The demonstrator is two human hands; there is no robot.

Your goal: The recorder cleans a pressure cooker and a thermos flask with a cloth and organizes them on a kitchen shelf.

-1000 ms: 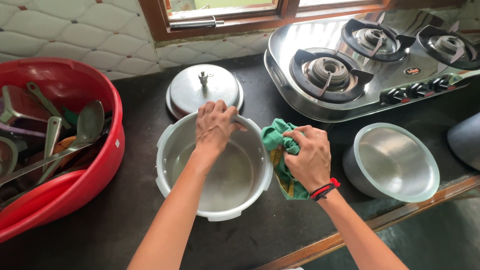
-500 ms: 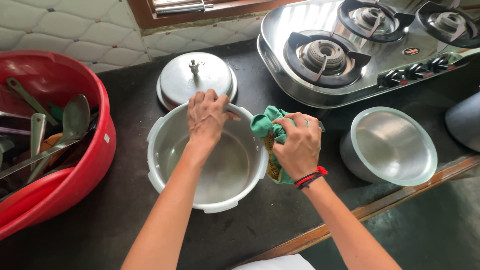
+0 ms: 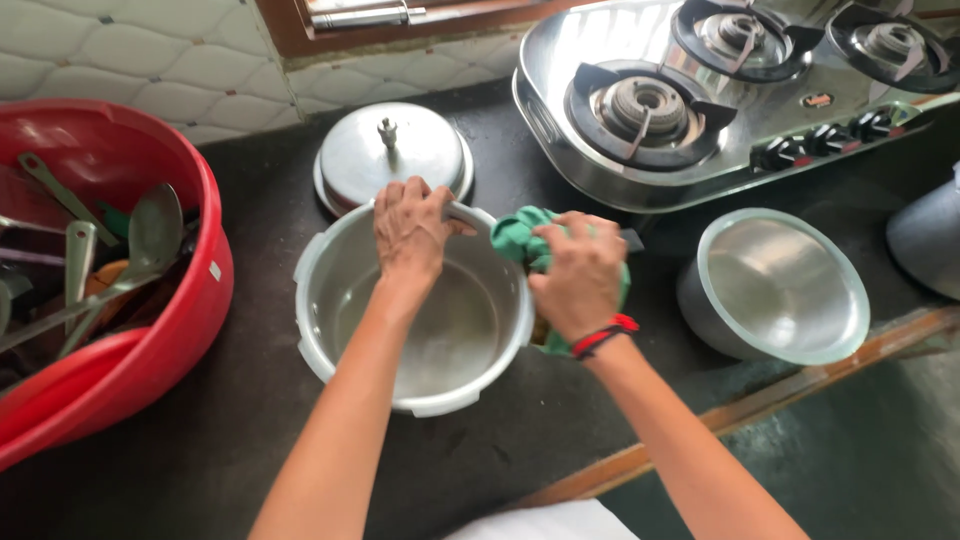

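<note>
Left hand [image 3: 410, 228] gripping far rim of steel pot [image 3: 420, 385] sitting on dark counter [image 3: 250, 400]. Right hand [image 3: 578, 275] clutching green cloth [image 3: 520, 238], apparently pressing against pot's right outer wall.

A dark stone counter [image 3: 240, 440] runs across the view, edged along its front by a wooden strip [image 3: 740, 410], with a grey-green floor [image 3: 880, 470] below on the right. Behind it the wall [image 3: 130, 50] is clad in pale tiles with a diamond pattern (small dark dots sit where the lines cross), and a brown wooden window frame [image 3: 300, 30] sits above. Daylight gleams off the steel gas stove [image 3: 720, 110] standing on the counter's far right.
</note>
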